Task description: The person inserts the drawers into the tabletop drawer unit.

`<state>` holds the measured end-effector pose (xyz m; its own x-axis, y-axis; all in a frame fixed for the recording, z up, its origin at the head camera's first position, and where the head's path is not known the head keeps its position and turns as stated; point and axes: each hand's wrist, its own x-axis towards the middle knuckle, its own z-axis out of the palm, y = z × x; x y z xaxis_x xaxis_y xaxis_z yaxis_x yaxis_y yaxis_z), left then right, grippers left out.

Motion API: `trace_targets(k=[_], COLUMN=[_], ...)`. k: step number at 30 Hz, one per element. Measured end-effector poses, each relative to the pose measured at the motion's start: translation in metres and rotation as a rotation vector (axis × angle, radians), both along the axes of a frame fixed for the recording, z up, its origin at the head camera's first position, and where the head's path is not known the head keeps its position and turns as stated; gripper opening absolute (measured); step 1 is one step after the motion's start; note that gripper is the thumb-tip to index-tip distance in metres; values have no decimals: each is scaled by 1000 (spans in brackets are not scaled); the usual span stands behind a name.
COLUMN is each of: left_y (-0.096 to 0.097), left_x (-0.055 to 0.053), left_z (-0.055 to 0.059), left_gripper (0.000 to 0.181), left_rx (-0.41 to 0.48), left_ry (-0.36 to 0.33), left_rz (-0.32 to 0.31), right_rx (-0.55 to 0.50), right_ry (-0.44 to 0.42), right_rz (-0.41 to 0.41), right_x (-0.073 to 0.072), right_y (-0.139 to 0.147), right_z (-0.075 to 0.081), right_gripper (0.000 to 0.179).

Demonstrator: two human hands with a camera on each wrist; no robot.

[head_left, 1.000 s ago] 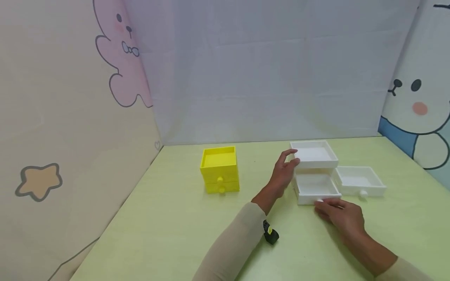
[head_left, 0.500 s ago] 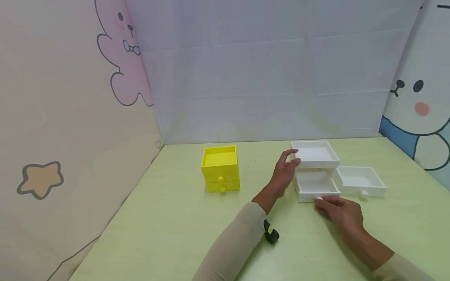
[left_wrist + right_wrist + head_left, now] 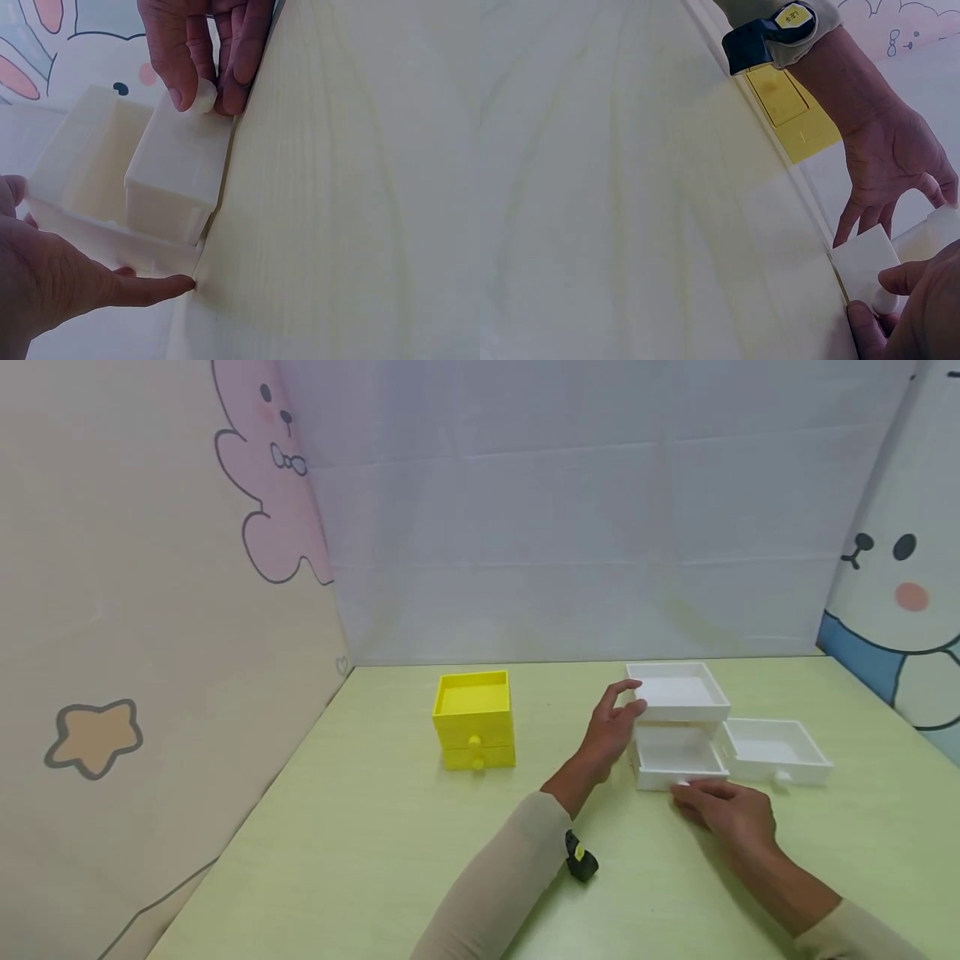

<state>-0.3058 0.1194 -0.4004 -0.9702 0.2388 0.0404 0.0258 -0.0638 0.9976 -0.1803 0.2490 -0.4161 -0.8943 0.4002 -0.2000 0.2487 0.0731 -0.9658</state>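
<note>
A small white cabinet with a shallow tray top stands at the right of the table. Its lower white drawer sticks out at the front. My right hand pinches the drawer's round white knob between thumb and fingers. With its thumb and index finger at the top edge, my left hand holds the cabinet by its left side. In the left wrist view, one left finger reaches down beside the cabinet close to the tabletop. A second white drawer lies on the table just right of the cabinet, its knob facing front.
Farther left stands a yellow cabinet with a tray top and two knobs, its drawers in. A black band with a yellow label sits on the left sleeve. Fabric with cartoon animals borders the pale table.
The lower drawer has slid slightly into the cabinet, with the right hand still on its knob. The left hand keeps its hold, and the head view has shifted a little.
</note>
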Motion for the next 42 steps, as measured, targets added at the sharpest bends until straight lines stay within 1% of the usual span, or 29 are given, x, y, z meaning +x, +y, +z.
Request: trace_targets(k=[7, 14, 20, 26, 31, 35, 40, 42], left_y=[2, 2, 3, 4, 3, 1, 1, 2], left_x=[0, 1, 3, 5, 2, -1, -1, 0], left_z=[2, 0, -2, -1, -2, -2, -2, -2], left_gripper=[26, 26, 25, 26, 26, 26, 26, 26], left_rx=[12, -1, 5, 16, 21, 29, 38, 34], left_ry=[15, 23, 10, 7, 16, 22, 19, 17], left_rz=[-1, 1, -4, -12, -18, -9, 3, -3], right_rx=[14, 48, 66, 60, 61, 51, 57, 60], right_ry=[3, -6, 0, 6, 28, 36, 44, 45], right_rz=[-16, -30, -43, -62, -62, -55, -53, -56], right_x=[-2, -5, -8, -12, -14, -17, -23, -24], right_y=[1, 0, 0, 0, -1, -3, -4, -3], right_z=[0, -1, -3, -5, -3, -3, -4, -4], right_gripper=[8, 21, 17, 19, 16, 15, 19, 22])
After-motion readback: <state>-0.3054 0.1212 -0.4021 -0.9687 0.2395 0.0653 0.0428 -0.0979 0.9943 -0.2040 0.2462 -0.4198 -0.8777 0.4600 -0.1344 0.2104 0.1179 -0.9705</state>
